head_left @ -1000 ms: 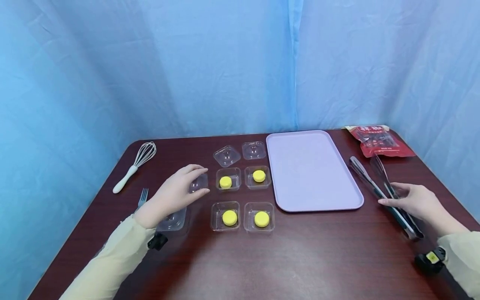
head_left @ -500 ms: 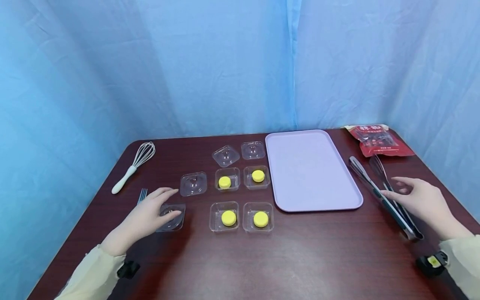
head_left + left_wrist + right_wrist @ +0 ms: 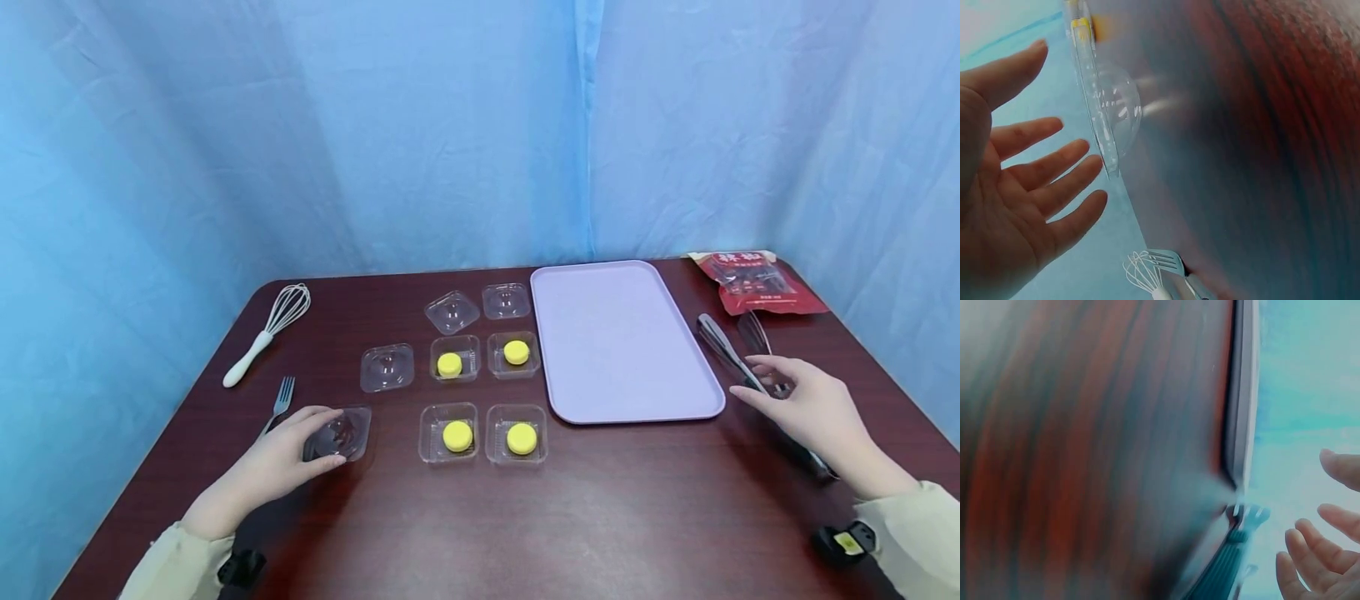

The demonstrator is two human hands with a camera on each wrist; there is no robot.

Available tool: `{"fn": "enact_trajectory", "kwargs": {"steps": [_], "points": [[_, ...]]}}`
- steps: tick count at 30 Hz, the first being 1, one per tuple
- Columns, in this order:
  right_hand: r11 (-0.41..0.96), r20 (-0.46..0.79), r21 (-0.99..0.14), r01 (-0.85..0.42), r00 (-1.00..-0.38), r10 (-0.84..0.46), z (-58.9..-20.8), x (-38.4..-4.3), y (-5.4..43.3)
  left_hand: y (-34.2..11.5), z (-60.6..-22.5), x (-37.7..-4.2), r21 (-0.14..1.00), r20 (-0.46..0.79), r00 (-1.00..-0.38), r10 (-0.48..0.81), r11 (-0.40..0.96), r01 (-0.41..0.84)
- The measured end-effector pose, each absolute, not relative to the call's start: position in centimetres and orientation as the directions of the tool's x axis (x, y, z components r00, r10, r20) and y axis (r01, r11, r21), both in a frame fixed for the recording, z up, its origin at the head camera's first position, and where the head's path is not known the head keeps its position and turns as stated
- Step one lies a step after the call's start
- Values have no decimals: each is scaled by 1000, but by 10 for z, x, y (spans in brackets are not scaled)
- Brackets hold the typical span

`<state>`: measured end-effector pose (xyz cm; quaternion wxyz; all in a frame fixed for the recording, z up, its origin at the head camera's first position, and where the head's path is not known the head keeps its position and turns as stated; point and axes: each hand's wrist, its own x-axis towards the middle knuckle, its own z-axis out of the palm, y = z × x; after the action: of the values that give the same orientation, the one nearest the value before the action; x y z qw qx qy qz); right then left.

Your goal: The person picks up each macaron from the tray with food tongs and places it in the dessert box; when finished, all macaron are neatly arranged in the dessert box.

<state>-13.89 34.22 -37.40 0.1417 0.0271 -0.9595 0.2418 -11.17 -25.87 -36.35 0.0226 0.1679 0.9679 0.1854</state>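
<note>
The left hand (image 3: 281, 462) is low over the surface (image 3: 600, 525), and its fingers (image 3: 1069, 180) are spread wide from the thumb. In the head view, a domed lid (image 3: 348, 432) of clear plastic lies in the gap between these fingers and the thumb, partly covered by the hand. In the left wrist view the lid appears beyond the fingertips; whether they touch it, I cannot tell.

The right hand (image 3: 802, 410) is above the metal tongs (image 3: 717, 337), with its thumb and fingers (image 3: 1317, 540) also wide apart and holding nothing. The tongs pass under this hand, so their middle is hidden in the head view. In the right wrist view, the fingers are to the side of the tongs, apart from them.

A fork (image 3: 282, 395) lies just beside the left hand, its handle going partly behind it. Farther back is a white whisk (image 3: 251, 358). A second lid (image 3: 387, 368) is near the first one. To the right of it stand four clear boxes (image 3: 501, 419), each with one yellow round piece (image 3: 521, 438), and behind them two more lids (image 3: 506, 302). A lilac tray (image 3: 630, 342) lies between the boxes and the tongs. A red packet (image 3: 761, 287) is at the far right corner.
</note>
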Motion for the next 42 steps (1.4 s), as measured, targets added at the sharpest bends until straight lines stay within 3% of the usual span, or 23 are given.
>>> {"fn": "enact_trajectory", "kwargs": {"steps": [22,32,42], "points": [[790,403,-473,-389,-893,-199,-369,-134,256,-255,-374,-115,401,-159,-904,396,863,307],[738,402,-496,-458,-874,-272,-369,-141,221,-247,-376,-116,369,-130,-914,385,874,316],[680,386,-522,-515,-853,-350,-371,-141,196,-243,-371,-118,392,-136,-943,304,891,231]]}}
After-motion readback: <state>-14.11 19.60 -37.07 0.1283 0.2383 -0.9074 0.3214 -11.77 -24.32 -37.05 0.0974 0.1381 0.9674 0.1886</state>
